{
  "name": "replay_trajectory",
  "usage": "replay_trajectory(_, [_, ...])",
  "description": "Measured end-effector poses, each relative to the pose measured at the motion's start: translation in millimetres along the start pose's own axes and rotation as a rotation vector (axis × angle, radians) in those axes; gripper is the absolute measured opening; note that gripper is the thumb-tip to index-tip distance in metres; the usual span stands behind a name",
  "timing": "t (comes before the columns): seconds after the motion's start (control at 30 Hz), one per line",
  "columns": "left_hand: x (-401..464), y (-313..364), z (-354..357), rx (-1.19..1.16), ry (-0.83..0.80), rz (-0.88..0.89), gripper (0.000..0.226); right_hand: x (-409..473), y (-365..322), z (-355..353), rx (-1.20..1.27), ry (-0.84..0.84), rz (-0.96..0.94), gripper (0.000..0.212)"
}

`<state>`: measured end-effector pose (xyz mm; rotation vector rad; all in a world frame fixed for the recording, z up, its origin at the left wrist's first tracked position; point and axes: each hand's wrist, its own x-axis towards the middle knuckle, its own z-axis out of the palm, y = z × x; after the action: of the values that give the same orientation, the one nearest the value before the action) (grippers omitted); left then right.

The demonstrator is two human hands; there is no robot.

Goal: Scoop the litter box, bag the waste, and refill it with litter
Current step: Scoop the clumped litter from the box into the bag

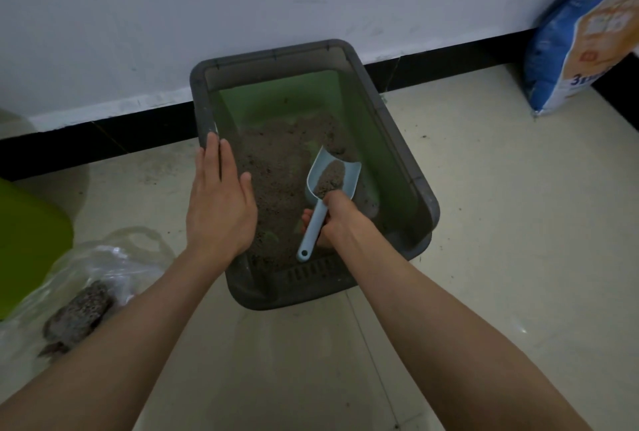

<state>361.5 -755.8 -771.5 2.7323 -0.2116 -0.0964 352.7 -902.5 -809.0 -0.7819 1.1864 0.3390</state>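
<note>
A grey litter box (397, 140) with a green inside stands on the floor against the wall, holding brownish litter (280, 167). My right hand (337, 219) grips the handle of a pale blue scoop (328, 181), whose bowl carries some litter above the box. My left hand (219, 199) lies flat with straight fingers on the box's left rim. A clear plastic bag (103, 271) with a dark lump of waste (81, 316) inside lies on the floor at the left, partly behind my left forearm.
A blue, white and orange litter sack (581, 39) leans in the right corner. A green plastic object (27, 240) sits at the far left edge. The cream floor tiles carry scattered litter grains. A black skirting runs along the white wall.
</note>
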Motion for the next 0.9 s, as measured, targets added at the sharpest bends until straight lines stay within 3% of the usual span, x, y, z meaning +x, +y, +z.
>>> replay_trajectory(0.33, [0, 0, 1, -0.021, 0.007, -0.003, 0.057, 5, 4, 6, 0.034, 0.002, 0.043, 0.038])
replay_trajectory(0.67, [0, -2, 2, -0.054, 0.018, 0.028, 0.056, 32, -30, -11, -0.264, 0.071, -0.138, 0.035])
replay_trajectory(0.9, [0, -3, 3, -0.069, 0.035, 0.033, 0.057, 51, -53, 3, -0.305, 0.053, -0.236, 0.037])
